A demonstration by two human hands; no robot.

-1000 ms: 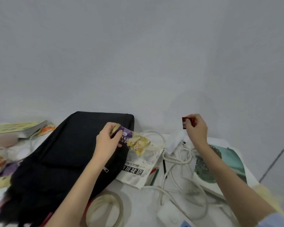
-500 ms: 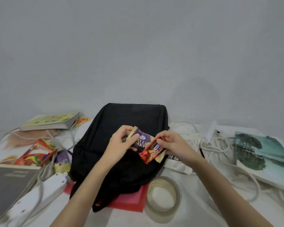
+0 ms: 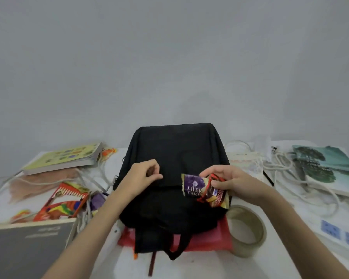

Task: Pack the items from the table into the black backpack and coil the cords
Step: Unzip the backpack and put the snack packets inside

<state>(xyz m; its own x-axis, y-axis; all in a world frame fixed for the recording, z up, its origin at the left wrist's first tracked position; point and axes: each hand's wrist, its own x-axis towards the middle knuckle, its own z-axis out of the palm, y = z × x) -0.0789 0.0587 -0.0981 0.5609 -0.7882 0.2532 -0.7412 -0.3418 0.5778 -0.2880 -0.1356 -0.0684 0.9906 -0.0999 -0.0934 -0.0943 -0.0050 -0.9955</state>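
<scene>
The black backpack point(image 3: 175, 158) lies flat on the white table, its straps toward me. My right hand point(image 3: 232, 181) grips two snack packets over the bag's right side: a purple cake packet point(image 3: 191, 185) and a red bar packet point(image 3: 216, 196). My left hand point(image 3: 143, 175) hovers over the backpack's front, fingers curled and thumb meeting fingertips near the pocket's edge; whether it pinches something I cannot tell. White cords point(image 3: 280, 170) lie tangled at the right, and more cords point(image 3: 83, 216) run along the left.
Left: a yellow-green book point(image 3: 65, 158), a red booklet point(image 3: 65, 200), a grey book point(image 3: 26, 246). Right: a teal book point(image 3: 326, 168), a white pouch point(image 3: 244, 162), a tape roll point(image 3: 246, 230), a white power strip point(image 3: 338, 232). A red folder point(image 3: 210, 238) lies under the backpack.
The purple packet passed from my left hand to my right, which now holds both packets. My left hand moved free onto the backpack's front. The view turned to centre on the bag.
</scene>
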